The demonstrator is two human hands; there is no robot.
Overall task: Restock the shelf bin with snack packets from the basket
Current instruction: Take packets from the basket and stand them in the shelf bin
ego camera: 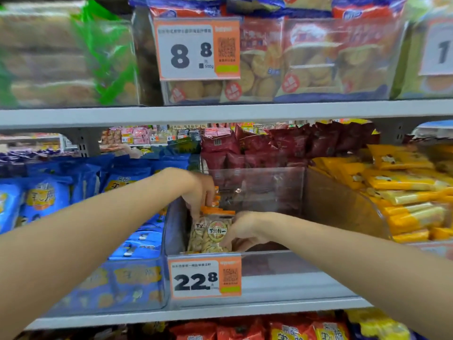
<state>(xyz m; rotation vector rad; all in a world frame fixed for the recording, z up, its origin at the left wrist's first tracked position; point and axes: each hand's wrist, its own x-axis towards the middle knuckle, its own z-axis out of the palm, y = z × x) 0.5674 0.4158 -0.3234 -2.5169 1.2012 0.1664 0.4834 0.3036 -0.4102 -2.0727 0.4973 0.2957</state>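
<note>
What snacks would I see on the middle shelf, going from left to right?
Blue packets → clear bin holding nut packets, with the left hand and right hand on them → yellow packets.

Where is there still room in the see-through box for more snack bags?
The right side of the clear plastic bin is bare, between the clear nut packets with orange tops and the bin wall beside the yellow packets. Its left side is crowded: the left hand and right hand hold packets there.

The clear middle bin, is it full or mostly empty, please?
Mostly empty: the clear bin holds a few nut packets at its left; its right side looks bare.
</note>
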